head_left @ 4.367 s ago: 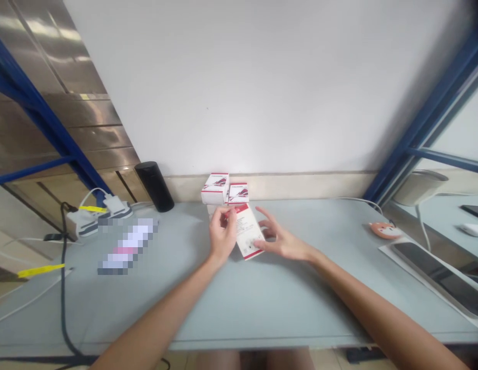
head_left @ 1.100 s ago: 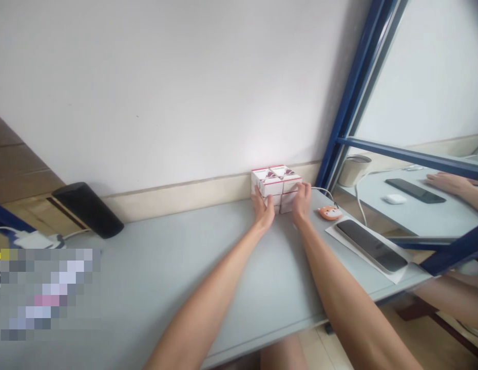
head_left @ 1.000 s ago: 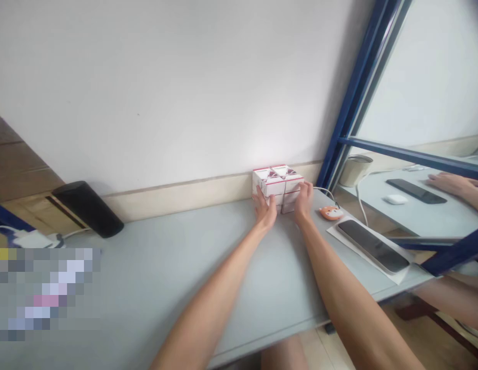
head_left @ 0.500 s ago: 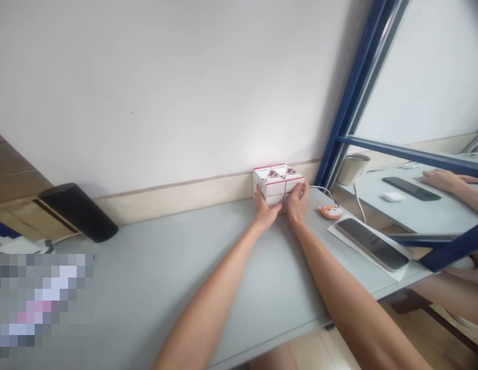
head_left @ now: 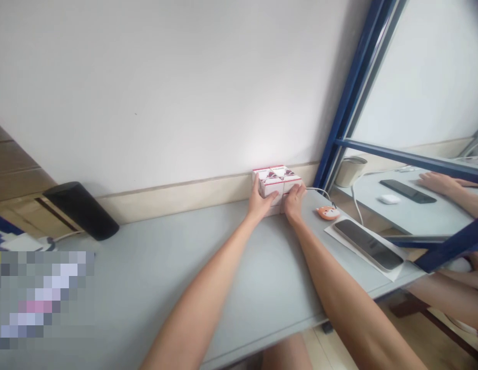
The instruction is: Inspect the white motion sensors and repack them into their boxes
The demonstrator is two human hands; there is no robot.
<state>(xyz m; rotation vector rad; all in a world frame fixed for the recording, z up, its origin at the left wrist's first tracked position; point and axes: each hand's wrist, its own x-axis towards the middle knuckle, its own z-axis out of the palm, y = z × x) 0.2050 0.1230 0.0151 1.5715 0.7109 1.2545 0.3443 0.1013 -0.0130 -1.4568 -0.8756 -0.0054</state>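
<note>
A block of small white boxes (head_left: 277,178) with red edges and maroon printing stands at the back of the grey desk, against the wall. They sit side by side and appear stacked in two layers. My left hand (head_left: 260,204) grips the left side, its thumb across the front face and a finger up along the left edge. At the right front corner, my right hand (head_left: 294,203) is curled against the boxes, partly hiding that side. The boxes' far faces are out of sight.
Right of the boxes lie an orange fox-faced case (head_left: 327,212) and a phone (head_left: 368,244) on white paper. A black cylindrical speaker (head_left: 81,210) stands left. Beyond the blue frame (head_left: 344,97), another person's hand (head_left: 439,181) rests near a second phone (head_left: 408,190).
My left hand has shifted upward on the boxes, its thumb now higher on the front face. My right hand stays at the right corner. The view has moved slightly.
</note>
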